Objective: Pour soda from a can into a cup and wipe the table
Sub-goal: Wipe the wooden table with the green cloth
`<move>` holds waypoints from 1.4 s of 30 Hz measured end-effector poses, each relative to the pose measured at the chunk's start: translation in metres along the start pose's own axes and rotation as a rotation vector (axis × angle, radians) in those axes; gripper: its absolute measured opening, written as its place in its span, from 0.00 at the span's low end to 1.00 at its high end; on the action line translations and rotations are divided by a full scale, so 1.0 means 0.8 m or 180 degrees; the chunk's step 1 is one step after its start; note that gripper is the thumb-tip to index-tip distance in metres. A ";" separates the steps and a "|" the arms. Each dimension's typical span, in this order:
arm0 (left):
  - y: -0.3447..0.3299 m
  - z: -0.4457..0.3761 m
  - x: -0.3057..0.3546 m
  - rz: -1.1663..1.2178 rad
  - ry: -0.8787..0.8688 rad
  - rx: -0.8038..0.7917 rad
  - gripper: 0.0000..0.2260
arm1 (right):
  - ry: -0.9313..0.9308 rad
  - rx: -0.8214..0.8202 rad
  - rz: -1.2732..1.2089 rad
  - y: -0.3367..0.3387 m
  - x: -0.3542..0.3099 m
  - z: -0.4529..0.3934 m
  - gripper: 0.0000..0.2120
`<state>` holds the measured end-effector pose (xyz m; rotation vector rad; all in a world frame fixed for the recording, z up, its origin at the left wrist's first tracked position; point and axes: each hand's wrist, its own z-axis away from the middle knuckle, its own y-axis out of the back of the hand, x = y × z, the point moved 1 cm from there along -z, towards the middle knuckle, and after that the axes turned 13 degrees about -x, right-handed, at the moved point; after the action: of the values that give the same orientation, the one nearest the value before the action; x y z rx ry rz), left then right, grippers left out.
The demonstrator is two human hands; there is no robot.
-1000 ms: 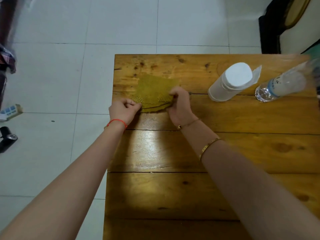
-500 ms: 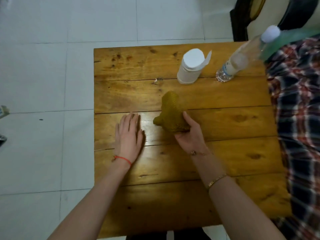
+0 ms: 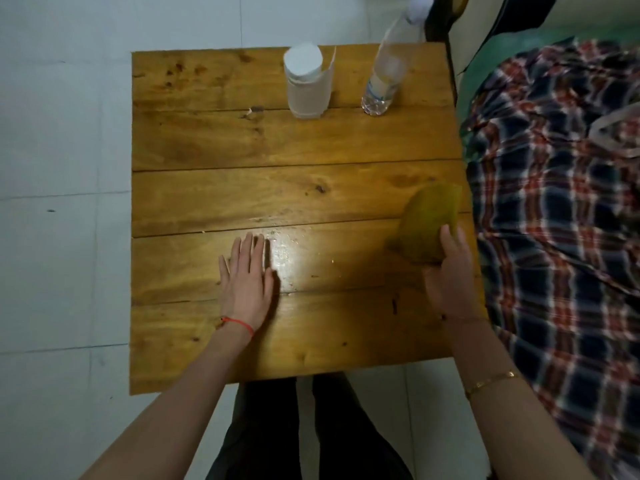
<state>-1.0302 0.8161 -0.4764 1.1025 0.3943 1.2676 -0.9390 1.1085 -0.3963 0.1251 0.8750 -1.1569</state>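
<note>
A bunched olive-yellow cloth (image 3: pixel 429 223) is at the right edge of the wooden table (image 3: pixel 277 140), and my right hand (image 3: pixel 450 271) grips its near end. My left hand (image 3: pixel 246 278) lies flat on the table with fingers spread, palm down, left of a glossy patch on the wood. No can or cup shows in the head view.
A white paper roll (image 3: pixel 306 83) stands at the far middle of the table, with a clear plastic water bottle (image 3: pixel 384 74) to its right. A plaid blanket (image 3: pixel 554 202) borders the table's right side. White tiled floor (image 3: pixel 62 168) lies to the left. My legs are below the near edge.
My right hand carried the cloth from the far left of the table across to the right edge. My left hand let go of the cloth and settled flat on the wood.
</note>
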 end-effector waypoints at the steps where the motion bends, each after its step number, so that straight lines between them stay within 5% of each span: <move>1: -0.009 0.006 0.008 0.0013 0.0002 -0.0002 0.26 | -0.0004 -0.0052 0.0005 0.008 -0.005 0.012 0.22; 4: -0.035 0.022 0.030 0.0028 0.0055 -0.0009 0.27 | 0.0356 -0.0320 0.1226 0.040 -0.006 0.019 0.21; 8: -0.063 0.042 0.044 0.0050 0.0092 0.0019 0.27 | 0.0460 -0.0333 0.1846 0.071 0.009 0.024 0.21; 19: -0.096 0.071 0.036 0.0024 0.0189 0.0058 0.28 | 0.0945 -0.0136 0.2281 0.114 0.026 0.045 0.22; 24: -0.099 0.074 0.038 0.0020 0.0161 0.0045 0.28 | 0.1719 -0.0817 0.3798 0.119 0.048 0.059 0.19; 31: -0.114 0.077 0.033 0.0012 0.0149 0.0057 0.29 | 0.1362 -0.1925 0.5020 0.137 0.165 0.066 0.21; 42: -0.117 0.055 0.027 0.0000 0.0092 0.0204 0.28 | 0.1916 -0.1360 0.5688 0.142 0.211 0.065 0.26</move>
<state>-0.9373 0.8248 -0.5259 1.1394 0.4594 1.2794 -0.7956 1.0059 -0.5111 0.7394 1.0357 0.7804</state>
